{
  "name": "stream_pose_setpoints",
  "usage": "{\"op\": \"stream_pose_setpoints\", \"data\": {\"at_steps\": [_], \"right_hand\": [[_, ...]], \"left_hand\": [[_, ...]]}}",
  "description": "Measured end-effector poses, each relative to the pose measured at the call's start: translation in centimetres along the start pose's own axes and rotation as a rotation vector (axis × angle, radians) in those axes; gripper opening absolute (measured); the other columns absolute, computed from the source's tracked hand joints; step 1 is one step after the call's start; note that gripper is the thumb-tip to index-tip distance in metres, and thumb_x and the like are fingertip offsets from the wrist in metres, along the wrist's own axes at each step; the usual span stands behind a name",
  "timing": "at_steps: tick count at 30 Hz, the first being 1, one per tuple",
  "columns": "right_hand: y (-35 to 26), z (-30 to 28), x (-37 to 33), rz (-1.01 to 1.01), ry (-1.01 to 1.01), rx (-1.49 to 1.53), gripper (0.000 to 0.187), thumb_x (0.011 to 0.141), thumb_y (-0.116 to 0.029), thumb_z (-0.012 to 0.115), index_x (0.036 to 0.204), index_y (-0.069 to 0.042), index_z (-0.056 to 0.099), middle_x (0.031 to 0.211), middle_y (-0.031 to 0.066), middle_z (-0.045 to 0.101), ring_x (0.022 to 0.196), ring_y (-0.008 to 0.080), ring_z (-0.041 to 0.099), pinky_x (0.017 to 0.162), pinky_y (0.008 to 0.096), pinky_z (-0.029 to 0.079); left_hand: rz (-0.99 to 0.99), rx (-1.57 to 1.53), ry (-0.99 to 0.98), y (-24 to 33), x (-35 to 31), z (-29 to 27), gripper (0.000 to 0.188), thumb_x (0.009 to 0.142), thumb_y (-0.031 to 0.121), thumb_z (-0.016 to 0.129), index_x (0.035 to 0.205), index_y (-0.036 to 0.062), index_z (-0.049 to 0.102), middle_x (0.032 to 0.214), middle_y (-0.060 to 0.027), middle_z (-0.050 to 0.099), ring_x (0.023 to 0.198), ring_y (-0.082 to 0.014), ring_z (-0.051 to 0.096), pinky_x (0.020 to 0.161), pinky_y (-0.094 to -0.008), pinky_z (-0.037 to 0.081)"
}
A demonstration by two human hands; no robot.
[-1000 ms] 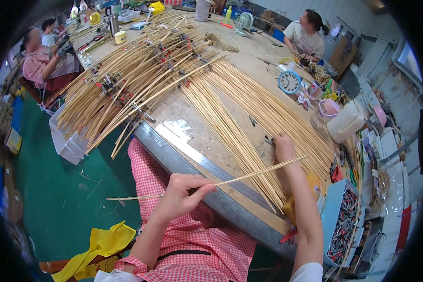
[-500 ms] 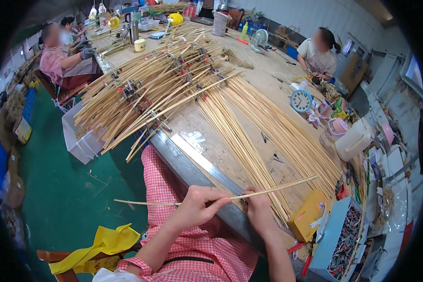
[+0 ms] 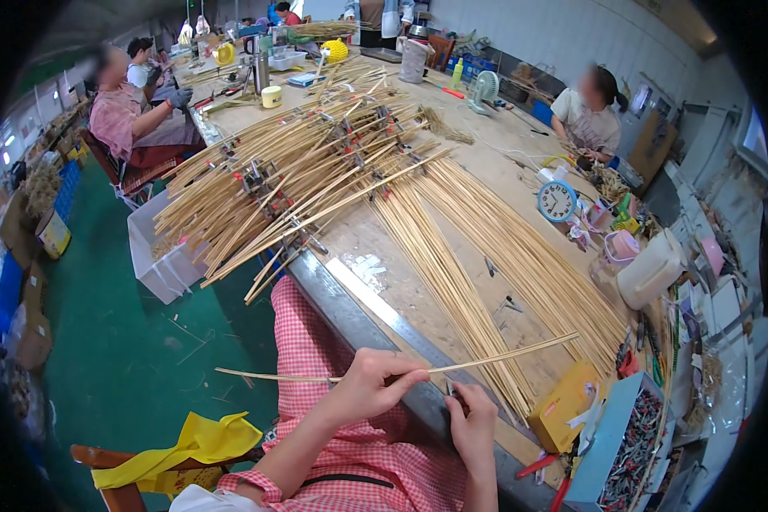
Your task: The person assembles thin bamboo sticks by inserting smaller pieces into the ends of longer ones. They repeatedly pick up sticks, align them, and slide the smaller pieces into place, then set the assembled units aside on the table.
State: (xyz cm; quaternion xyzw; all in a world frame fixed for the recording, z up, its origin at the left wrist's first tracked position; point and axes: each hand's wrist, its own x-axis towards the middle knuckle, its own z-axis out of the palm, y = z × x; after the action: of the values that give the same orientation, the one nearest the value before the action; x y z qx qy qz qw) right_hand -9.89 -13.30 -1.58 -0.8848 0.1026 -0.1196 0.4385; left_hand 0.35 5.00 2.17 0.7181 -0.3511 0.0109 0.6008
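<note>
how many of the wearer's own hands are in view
2: the left hand grips a thin strip, and the right hand, just below it near the table edge, pinches a small clip.

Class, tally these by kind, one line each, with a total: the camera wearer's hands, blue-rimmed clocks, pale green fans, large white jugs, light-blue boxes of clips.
Hands (left hand, right hand): 2
Blue-rimmed clock: 1
Pale green fan: 1
Large white jug: 1
Light-blue box of clips: 1
Total: 6

Pink-checked garment [image 3: 337, 456] — black strip [image 3: 346, 477]
</note>
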Motion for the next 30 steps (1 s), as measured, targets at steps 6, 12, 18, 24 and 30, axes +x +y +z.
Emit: {"op": "stream_pose_setpoints", "data": {"at_steps": [6, 12, 18, 24, 30], "right_hand": [[-1.5, -1.0, -0.9, -0.001, -0.075, -0.482, 0.015, 0.081, 0.004, 0.057, 0.097, 0.005, 0.055, 0.093, 0.0241, 0.056, 0.085, 0.0434, 0.059, 0.073, 0.0486, 0.047], [-0.1, -1.3, -1.0, -0.042, -0.006, -0.362, 0.020, 0.083, 0.003, 0.056, 0.103, 0.006, 0.057, 0.082, 0.0211, 0.057, 0.071, 0.0328, 0.059, 0.065, 0.0412, 0.048], [-0.8, 0.1, -1.7, 0.182, 0.068, 0.368, 0.013, 0.093, 0.002, 0.050, 0.104, 0.004, 0.055, 0.079, 0.0063, 0.054, 0.065, 0.0104, 0.053, 0.060, 0.0283, 0.051], [-1.3, 0.7, -1.9, 0.173, 0.042, 0.648, 0.018, 0.094, 0.002, 0.049, 0.111, 0.006, 0.056, 0.082, 0.0061, 0.055, 0.067, 0.0107, 0.053, 0.061, 0.0273, 0.053], [-1.6, 0.9, -2.1, 0.161, 0.082, 0.738, 0.019, 0.094, 0.002, 0.049, 0.110, 0.009, 0.059, 0.081, 0.0077, 0.056, 0.064, 0.0110, 0.053, 0.060, 0.0272, 0.054]], "left_hand": [[0.020, 0.007, 0.027, 0.3, 0.0, 0.0, 0.007, 0.084, 0.005, 0.067, 0.084, 0.0005, 0.072, 0.071, -0.0108, 0.069, 0.058, -0.0181, 0.063, 0.054, -0.0279, 0.048], [0.064, 0.024, 0.049, -0.1, 0.1, 0.1, 0.007, 0.084, 0.006, 0.067, 0.085, 0.0006, 0.072, 0.069, -0.0107, 0.068, 0.057, -0.0184, 0.063, 0.053, -0.0282, 0.048], [0.020, 0.064, 0.013, 0.0, 0.1, 0.0, 0.007, 0.083, 0.005, 0.067, 0.085, 0.0002, 0.072, 0.070, -0.0120, 0.067, 0.056, -0.0202, 0.063, 0.053, -0.0290, 0.048], [0.061, 0.070, 0.027, -0.3, 0.1, 0.3, 0.008, 0.083, 0.005, 0.067, 0.087, -0.0007, 0.071, 0.071, -0.0136, 0.067, 0.058, -0.0224, 0.064, 0.053, -0.0298, 0.048], [0.054, 0.062, 0.032, -0.4, -0.1, 0.4, 0.008, 0.082, 0.004, 0.068, 0.087, -0.0011, 0.071, 0.070, -0.0139, 0.066, 0.058, -0.0227, 0.064, 0.053, -0.0297, 0.048]]}}
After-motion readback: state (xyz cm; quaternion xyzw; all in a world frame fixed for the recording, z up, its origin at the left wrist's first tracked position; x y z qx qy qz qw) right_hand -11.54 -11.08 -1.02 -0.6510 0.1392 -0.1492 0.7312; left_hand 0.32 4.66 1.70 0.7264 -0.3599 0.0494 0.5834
